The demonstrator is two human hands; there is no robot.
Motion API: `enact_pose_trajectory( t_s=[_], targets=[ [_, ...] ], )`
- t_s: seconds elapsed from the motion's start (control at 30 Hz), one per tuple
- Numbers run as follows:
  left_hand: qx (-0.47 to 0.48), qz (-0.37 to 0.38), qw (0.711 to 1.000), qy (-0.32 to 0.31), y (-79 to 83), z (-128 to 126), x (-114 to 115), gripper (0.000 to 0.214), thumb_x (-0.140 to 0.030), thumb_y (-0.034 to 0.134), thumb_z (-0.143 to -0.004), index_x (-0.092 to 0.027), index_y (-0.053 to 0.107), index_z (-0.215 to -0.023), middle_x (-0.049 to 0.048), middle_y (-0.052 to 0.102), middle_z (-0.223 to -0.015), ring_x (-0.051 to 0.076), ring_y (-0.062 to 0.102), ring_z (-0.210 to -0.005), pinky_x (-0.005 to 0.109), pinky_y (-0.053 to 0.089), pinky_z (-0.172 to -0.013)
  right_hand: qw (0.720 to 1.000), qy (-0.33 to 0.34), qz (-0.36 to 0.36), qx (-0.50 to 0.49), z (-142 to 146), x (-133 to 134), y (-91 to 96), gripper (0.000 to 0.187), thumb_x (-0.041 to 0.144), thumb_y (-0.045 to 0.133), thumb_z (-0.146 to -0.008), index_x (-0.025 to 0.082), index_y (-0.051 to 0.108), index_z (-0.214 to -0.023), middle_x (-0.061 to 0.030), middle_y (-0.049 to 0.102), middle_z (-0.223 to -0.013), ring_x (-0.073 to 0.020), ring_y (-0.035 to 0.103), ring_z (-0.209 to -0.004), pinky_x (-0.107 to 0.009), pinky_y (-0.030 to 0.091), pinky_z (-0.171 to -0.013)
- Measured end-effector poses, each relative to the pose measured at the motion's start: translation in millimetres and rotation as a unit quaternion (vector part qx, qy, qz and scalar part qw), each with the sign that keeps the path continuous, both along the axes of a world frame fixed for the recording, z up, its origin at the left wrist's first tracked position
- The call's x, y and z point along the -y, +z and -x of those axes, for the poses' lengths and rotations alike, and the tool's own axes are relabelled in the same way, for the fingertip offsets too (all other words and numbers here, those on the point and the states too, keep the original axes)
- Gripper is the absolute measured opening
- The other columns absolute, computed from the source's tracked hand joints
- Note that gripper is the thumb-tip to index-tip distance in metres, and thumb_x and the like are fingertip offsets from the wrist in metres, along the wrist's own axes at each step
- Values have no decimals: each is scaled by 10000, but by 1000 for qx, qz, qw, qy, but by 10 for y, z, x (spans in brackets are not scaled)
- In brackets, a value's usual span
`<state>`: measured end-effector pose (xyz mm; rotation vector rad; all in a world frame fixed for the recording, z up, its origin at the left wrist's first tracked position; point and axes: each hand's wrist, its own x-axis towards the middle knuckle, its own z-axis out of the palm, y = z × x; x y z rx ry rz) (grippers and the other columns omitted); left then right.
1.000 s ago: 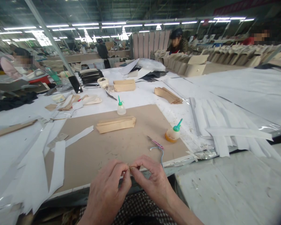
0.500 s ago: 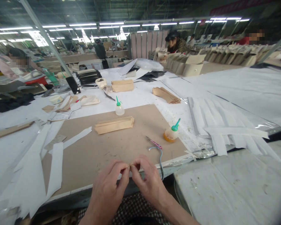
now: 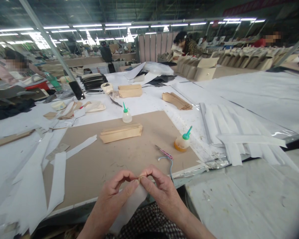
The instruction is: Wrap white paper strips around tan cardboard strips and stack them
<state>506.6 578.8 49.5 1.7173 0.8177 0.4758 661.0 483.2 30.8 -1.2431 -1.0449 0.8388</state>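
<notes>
My left hand [image 3: 116, 194] and my right hand [image 3: 159, 189] meet at the front edge of the table, thumbs and fingertips pinched together. Between them they grip the top of a pale white strip [image 3: 133, 203], which hangs down over my lap. A small tan bit shows at the fingertips; whether it belongs to the strip I cannot tell. Beyond my hands, a stack of tan strips [image 3: 121, 133] lies on the brown board [image 3: 129, 156]. A pink-handled tool with a thin blade [image 3: 164, 152] and a blue cord [image 3: 171, 163] rest near my right hand.
Two squeeze bottles stand on the board, a clear one [image 3: 127, 116] and one with amber residue [image 3: 181, 143]. White strips lie at the left [image 3: 57, 179] and right [image 3: 239, 132]. More tan stacks [image 3: 177, 101] sit farther back. Other people work behind the table.
The hands have tilted and their knuckles spread a little, still pinching together. More of the white strip now shows below the fingers. Things on the table have stayed put.
</notes>
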Motion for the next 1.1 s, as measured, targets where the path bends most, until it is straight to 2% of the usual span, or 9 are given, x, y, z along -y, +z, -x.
enact_pose_trajectory(
  t_s=[0.23,0.43,0.6,0.83,1.1],
  targets=[
    [-3,30,999,-22,-2,-14,2,299,-473,594,-927,-184,646,-871,4,627,-781,132,548,-707,207,424,-597,1000,15,-8,-12,-20,0,12,162,321,597,-1008,205,644,-905,18,590,-895,-135,541,-885,-236,411,-822],
    [-54,-59,997,-9,32,-24,10,308,-471,568,-923,-194,645,-812,-8,611,-745,147,545,-703,226,432,-633,997,43,34,-50,-59,14,5,233,399,583,-1011,201,659,-912,11,577,-864,-138,525,-825,-238,415,-749],
    [-63,-86,994,-1,70,-34,14,287,-450,570,-919,-204,637,-787,-21,617,-722,144,551,-683,225,433,-634,997,53,44,-30,-108,10,51,309,448,547,-1017,193,682,-908,-12,603,-877,-162,552,-854,-259,435,-768],
    [-73,-94,992,-35,59,-35,-20,261,-420,549,-929,-207,634,-806,-25,617,-735,140,558,-695,225,427,-650,995,51,68,-41,-148,23,71,165,346,639,-950,204,701,-892,12,640,-864,-160,567,-865,-255,420,-782],
    [-86,-74,992,-58,47,-28,-41,244,-413,531,-939,-210,619,-834,-31,605,-755,131,534,-698,224,407,-652,997,41,68,-7,-147,7,97,145,282,617,-943,192,686,-853,16,642,-829,-152,572,-830,-252,418,-758]
  ],
)
